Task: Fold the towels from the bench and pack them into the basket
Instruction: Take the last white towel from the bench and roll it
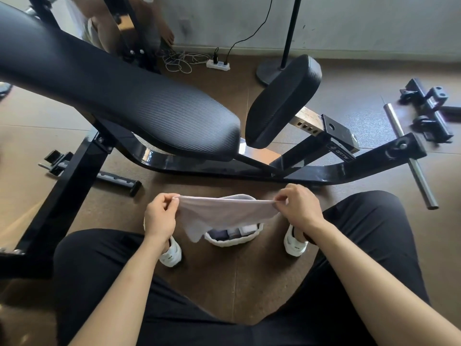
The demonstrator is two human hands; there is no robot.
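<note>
Listing left to right, as seen from where I sit. Item one: bench backrest pad [119, 96], black, ribbed, slanting across the upper left; no towel lies on the part I can see. Item two: my left hand [159, 216], thumb and fingers pinching the left top corner of the towel. Item three: the towel [224, 213], pale, thin, stretched flat between both hands, its top edge taut and one lower corner drooping to a point. It hangs in the air directly over the basket, not touching my knees. Item four: the basket [224, 242], white, soft-walled, on the floor between my shoes, partly hidden behind the towel; folded pieces in grey and dark tones show inside. Item five: bench seat pad [282, 101], black, tilted, bare. Item six: my right hand [299, 208], pinching the right top corner in the same way. Item seven: a loose steel bar [409, 156] on the floor, well apart from the work. Step in hand, by my reckoning: the towel is spread for its first fold, packing not yet begun. Next move calls for bringing the two corners together evenly, halving again to basket width, then lowering the bundle beside the pieces already inside.
</note>
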